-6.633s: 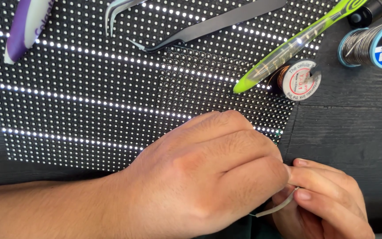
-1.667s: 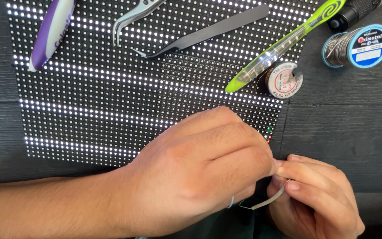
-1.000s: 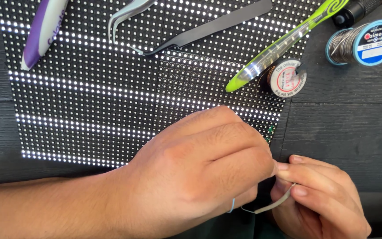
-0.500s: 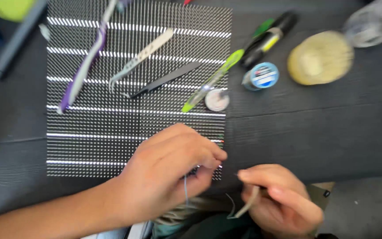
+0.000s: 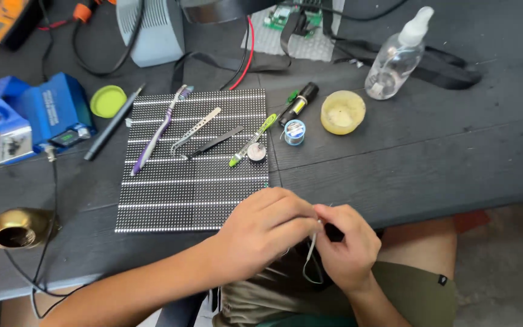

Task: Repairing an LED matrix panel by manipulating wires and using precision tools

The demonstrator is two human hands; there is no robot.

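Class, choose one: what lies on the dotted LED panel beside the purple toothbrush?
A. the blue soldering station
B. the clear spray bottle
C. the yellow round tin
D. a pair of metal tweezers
D: the metal tweezers lie on the LED panel right of the purple toothbrush; the other things sit off it.

Bright, even daylight from above, no hard shadows. Soft sheen across the dark worktop, strongest toward the far edge. White glare off the lit rows of the LED matrix panel, slightly blown out. Sharp in the centre; faint motion blur on the left hand and right hand. Mild wide-angle bowing at the edges.
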